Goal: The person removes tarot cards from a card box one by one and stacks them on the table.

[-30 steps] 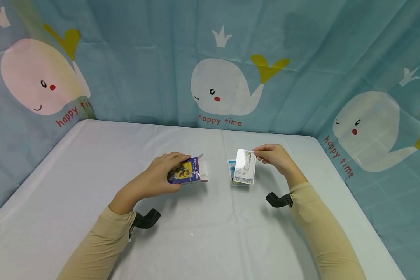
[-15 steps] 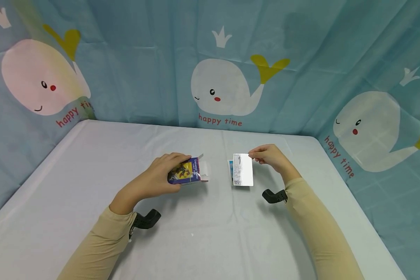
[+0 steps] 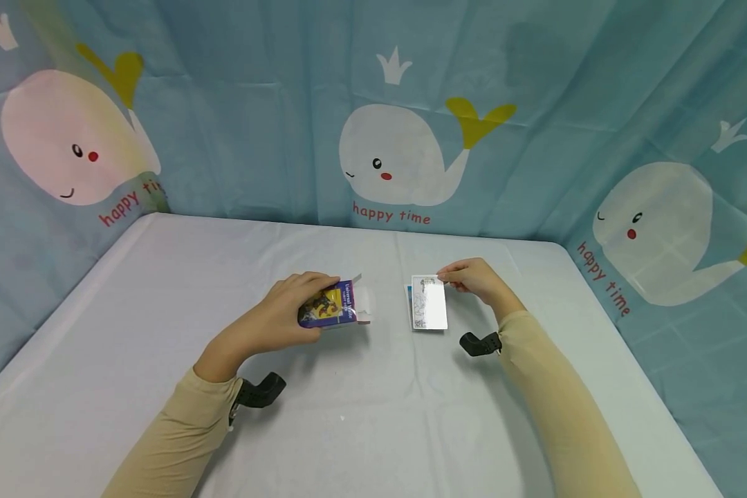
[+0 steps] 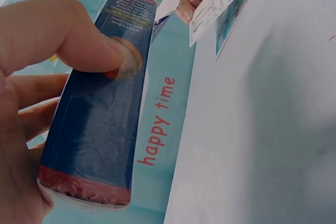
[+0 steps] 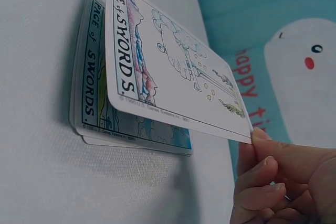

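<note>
My left hand [image 3: 280, 311] grips a blue tarot card box [image 3: 328, 308] from its left side, with the open end flap pointing right. In the left wrist view the thumb presses on the narrow dark blue side of the box [image 4: 94, 124]. My right hand [image 3: 476, 280] pinches one corner of a white tarot card [image 3: 429, 303] between thumb and finger. "Ace of Swords" is printed on this card [image 5: 163, 56] in the right wrist view. It tilts close over a small stack of tarot cards [image 5: 92, 77], covering most of it; the top one there also ends in "of Swords".
A white cloth covers the table [image 3: 361, 429], its far edge meeting a blue curtain [image 3: 274, 138] printed with whales. Black wrist cameras [image 3: 261, 389] stick out from both beige sleeves.
My right hand has moved slightly left and lower with the card, bringing it nearer the stack and covering more of it. The left hand and the box have stayed put.
</note>
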{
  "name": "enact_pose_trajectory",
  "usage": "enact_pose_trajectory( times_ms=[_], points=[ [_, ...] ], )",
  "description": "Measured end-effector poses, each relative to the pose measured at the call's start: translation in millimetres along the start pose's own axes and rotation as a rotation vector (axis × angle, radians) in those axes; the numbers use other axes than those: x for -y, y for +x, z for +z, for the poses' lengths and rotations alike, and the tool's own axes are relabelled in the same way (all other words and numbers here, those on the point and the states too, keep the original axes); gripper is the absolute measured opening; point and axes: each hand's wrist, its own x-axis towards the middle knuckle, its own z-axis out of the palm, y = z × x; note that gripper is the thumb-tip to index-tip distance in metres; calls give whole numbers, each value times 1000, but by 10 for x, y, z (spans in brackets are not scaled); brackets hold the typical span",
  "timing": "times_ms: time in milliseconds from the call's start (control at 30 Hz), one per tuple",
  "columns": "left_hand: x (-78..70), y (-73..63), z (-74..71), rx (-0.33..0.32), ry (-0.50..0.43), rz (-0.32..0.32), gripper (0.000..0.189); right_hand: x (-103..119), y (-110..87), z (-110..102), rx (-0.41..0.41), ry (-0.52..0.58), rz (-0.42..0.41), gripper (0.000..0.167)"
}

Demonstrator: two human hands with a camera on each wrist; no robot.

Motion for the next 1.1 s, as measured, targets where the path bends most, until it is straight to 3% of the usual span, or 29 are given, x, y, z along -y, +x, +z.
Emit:
enact_pose_trajectory(
  times_ms=[667, 1100],
  points=[
    [1, 2, -4, 1, -4, -4, 80, 8, 151, 80, 10, -12, 87, 29],
    [1, 3, 7, 3, -8, 2, 80, -61, 220, 204, -47, -96, 73, 23]
  ],
)
